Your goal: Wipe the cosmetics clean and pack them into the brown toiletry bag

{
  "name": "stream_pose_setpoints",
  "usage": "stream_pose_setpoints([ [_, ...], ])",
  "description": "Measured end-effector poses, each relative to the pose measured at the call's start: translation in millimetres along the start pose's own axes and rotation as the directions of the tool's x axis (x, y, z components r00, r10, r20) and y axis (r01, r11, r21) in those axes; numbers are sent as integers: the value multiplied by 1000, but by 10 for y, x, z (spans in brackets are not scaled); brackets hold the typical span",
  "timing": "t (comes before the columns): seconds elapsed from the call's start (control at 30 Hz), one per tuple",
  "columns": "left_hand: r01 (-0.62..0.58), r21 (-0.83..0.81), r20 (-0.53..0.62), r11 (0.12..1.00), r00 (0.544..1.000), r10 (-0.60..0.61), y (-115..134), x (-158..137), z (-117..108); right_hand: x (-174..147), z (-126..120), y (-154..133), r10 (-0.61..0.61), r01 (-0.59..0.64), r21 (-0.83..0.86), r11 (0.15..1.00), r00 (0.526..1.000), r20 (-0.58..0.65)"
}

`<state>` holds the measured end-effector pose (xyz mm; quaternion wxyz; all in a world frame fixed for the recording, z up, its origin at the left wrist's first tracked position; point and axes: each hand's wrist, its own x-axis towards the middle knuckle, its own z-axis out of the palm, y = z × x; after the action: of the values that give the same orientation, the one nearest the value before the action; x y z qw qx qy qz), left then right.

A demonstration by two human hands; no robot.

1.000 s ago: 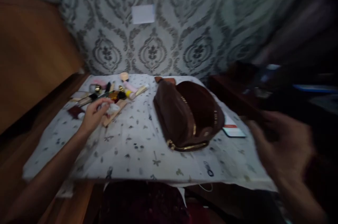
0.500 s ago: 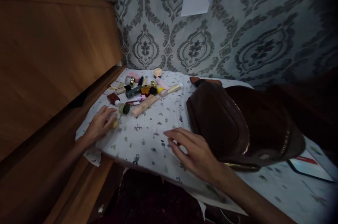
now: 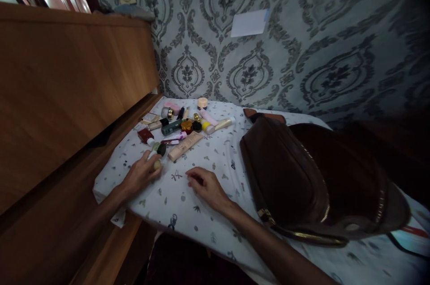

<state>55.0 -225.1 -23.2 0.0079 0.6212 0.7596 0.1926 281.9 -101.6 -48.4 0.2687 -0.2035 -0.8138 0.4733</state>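
My left hand is closed around a small container with a pale yellow end; most of it is hidden by my fingers. Just beyond those fingers lies a greenish jar with a dark lid. My right hand hovers over the patterned cloth, fingers loosely bent and slightly apart, with nothing visible in them. Ahead of it lies a beige tube. A cluster of cosmetics spreads behind, including a dark green bottle, an amber-lidded jar and a dark red packet.
A large brown leather bag stands at the right, with a phone-like screen partly behind it. The wooden cabinet borders the left side. Patterned wallpaper backs the table, whose cloth hangs over the front edge.
My right hand has moved left, away from the bag and closer to my left hand. My left hand, with the small container, has shifted slightly right. The camera view has tilted up.
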Motion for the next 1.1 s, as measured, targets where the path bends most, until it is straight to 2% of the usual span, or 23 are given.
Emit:
stream_pose_setpoints([
  [0.13, -68, 89, 24, 994, 998, 66, 100, 215, 110, -56, -29, 31, 0, -1, -12, 1000, 999, -35],
  [0.3, -129, 288, -28, 949, 989, 143, -21, 448, 240, -66, -40, 12, -26, 25, -43, 999, 999, -36],
  [0.4, -204, 310, -30, 928, 974, 224, -107, 519, 266, -60, -35, 23, -35, 33, -53, 998, 998, -43],
  [0.5, -230, 309, -44, 923, 966, 255, -136, 551, 271, -58, -32, 34, -34, 31, -50, 998, 998, -44],
  [0.73, -221, 200, -281, 954, 920, 272, -123, 563, 281, -63, -27, 41, -40, 37, -62, 997, 998, -48],
  [0.87, -201, 122, -346, 972, 909, 231, -98, 606, 226, -66, -28, 35, -33, 29, -76, 997, 998, -60],
  [1.0, -151, 39, -375, 988, 914, 155, -77, 810, 105, -73, -41, 15, -33, 29, -75, 997, 998, -59],
  [1.1, -3, 29, -353, 1000, 936, 13, -117, 1107, 7, -74, -43, 16, -40, 36, -71, 997, 998, -55],
])
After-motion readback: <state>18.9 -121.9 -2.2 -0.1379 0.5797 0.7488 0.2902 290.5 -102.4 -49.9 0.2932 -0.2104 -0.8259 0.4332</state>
